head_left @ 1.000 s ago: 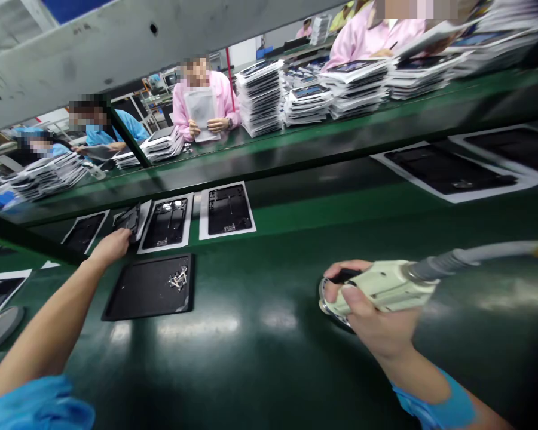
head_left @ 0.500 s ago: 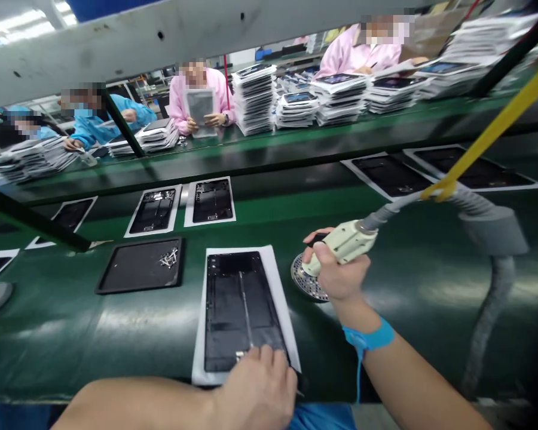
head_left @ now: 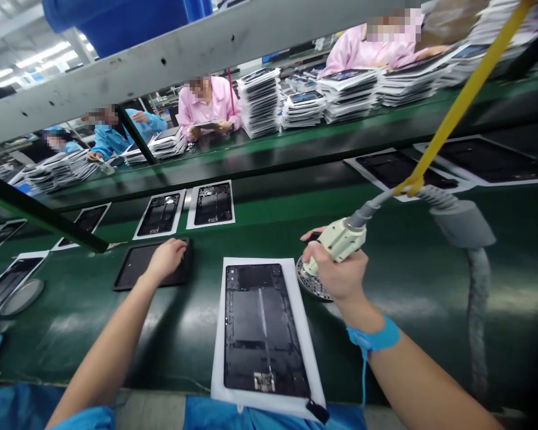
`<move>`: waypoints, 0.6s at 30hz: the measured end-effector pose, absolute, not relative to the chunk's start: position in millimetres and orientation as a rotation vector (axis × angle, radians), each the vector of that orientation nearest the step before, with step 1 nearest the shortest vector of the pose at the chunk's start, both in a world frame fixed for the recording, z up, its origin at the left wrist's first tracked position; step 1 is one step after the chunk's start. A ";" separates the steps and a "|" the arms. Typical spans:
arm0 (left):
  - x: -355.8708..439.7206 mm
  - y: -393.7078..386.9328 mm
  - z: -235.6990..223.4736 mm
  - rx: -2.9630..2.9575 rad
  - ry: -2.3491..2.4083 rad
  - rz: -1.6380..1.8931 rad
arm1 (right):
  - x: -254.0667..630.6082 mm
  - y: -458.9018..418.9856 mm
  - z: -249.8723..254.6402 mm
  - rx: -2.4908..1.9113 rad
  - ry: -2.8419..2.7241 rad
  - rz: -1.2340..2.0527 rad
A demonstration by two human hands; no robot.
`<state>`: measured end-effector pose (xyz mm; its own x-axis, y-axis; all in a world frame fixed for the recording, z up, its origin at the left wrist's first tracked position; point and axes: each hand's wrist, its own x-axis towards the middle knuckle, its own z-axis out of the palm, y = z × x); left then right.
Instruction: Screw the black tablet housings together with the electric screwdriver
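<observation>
My left hand is over the black tray, fingers pinched together near its right side. Whether they hold anything is hidden, and the hand covers the spot where small metal pieces lay. My right hand grips a cream-coloured handheld tool with a grey hose at its back end. Its front is at a round perforated metal disc on the bench. Between my arms lies an opened black tablet housing on a white sheet. A small black piece hangs at its lower right corner.
A yellow strap holds up the tool's hose at right. Several more tablet housings lie on sheets further back. A green post slants in at left. Co-workers sit across, beside stacks of sheets.
My left hand has left the tablet's lower edge and reached forward and left to the tray. My right hand still grips the tool by the disc. The view has shifted slightly.
</observation>
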<state>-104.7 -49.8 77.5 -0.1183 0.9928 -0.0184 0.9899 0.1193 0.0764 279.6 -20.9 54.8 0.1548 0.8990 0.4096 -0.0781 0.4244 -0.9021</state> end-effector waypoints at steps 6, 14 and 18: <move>-155.3 -15.1 77.8 2.024 2.042 -0.070 | 281.6 -21.2 55.5 -0.904 -1.217 0.815; -162.0 -10.5 72.7 2.017 1.907 0.004 | 280.5 -20.7 58.8 -0.892 -1.183 0.818; -162.7 -13.6 72.1 1.966 2.016 0.047 | 281.7 -18.7 53.8 -0.874 -1.179 0.823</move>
